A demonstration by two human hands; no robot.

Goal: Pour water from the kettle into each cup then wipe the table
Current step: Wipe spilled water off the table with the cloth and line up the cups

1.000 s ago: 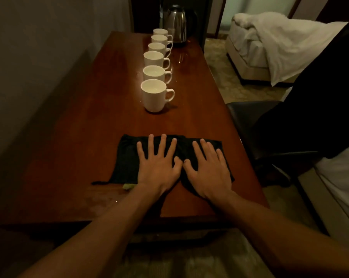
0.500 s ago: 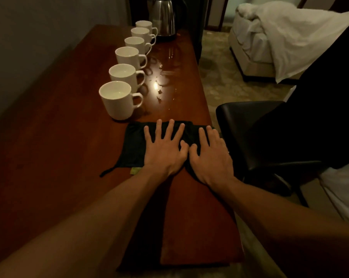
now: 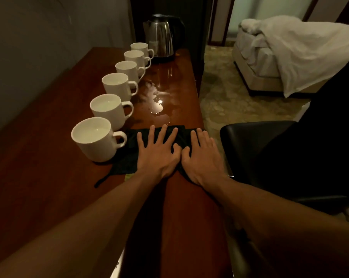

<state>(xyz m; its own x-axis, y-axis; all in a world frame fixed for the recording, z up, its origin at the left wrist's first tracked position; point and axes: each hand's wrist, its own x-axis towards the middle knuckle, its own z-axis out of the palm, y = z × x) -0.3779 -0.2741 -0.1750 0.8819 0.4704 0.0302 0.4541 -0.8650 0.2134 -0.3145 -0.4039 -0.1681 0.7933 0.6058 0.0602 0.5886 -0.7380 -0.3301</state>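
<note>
- The left hand point(image 3: 158, 153) and the right hand point(image 3: 202, 157) lay side by side, palms down. Their fingers were straight and spread, pressing flat on a dark cloth point(image 3: 128, 145); neither hand curled round it or pinched it.
- The cloth lay on the wooden table point(image 3: 49, 177) towards its right edge. Its left margin sat just beside the nearest mug point(image 3: 93, 141), under that mug's handle.
- A row of white mugs point(image 3: 117, 87) ran away from the viewer to the steel kettle point(image 3: 161, 37), which stood at the table's far end beside the last mug. Water showed in the nearer mugs.
- A puddle point(image 3: 157, 106) glistened just beyond the fingertips, between the mug handles and the table's right edge.
- Pouring looked finished, and wiping seemed to be the step in hand, with the spill not yet reached.
- Pushed straight ahead, the cloth's left side could catch the handles, jolting a full mug and slopping more water.
- Flat palms held the cloth by friction alone, so on the wet surface it could bunch up or slide out from under them.
- The right hand sat close to the table edge. A sweep angled that way could drive water over it, towards the floor and the black chair point(image 3: 260, 149).
</note>
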